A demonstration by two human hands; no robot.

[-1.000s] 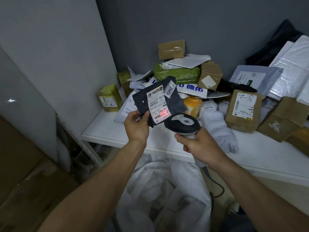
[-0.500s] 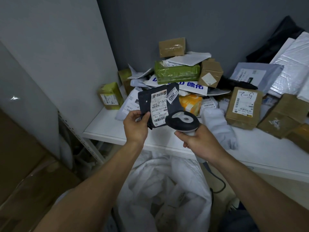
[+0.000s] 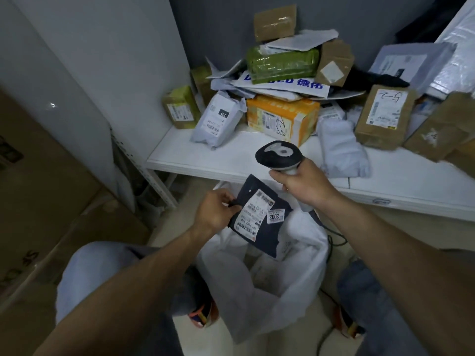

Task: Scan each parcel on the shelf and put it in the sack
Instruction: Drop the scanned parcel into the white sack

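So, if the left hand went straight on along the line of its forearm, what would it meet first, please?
Probably the right hand gripping the scanner: the dark parcel that the left hand pinches would reach it first. Depth is unclear, so they might pass.

Brown cartons [image 3: 43,196] well left of the fingers [image 3: 224,198] of the left hand [image 3: 214,214], white panel [image 3: 77,73] up-left of them, grey wall [image 3: 218,29] beyond.
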